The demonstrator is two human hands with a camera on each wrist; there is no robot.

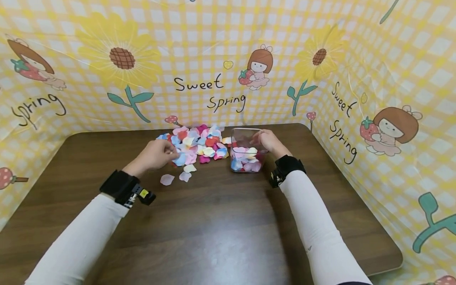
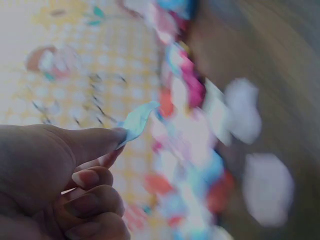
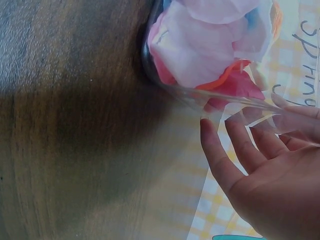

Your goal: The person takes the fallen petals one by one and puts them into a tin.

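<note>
Left hand (image 1: 156, 155) pinches pale blue petal (image 2: 136, 120) at pile (image 1: 197, 144) edge. Right hand (image 1: 268, 141), fingers straight, steadies clear box (image 1: 246, 152) — partly filled. Judgement: most petals left; two loose on table (image 1: 221, 213) beside left hand.

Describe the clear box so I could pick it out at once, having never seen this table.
Start at the brown table with its yellow checked backdrop. Near the far edge lies a heap of petals; just right of it stands the box, with the right hand on its far right side. It alone is see-through and upright, partly filled with petals, while the petals beside it lie loose.
</note>
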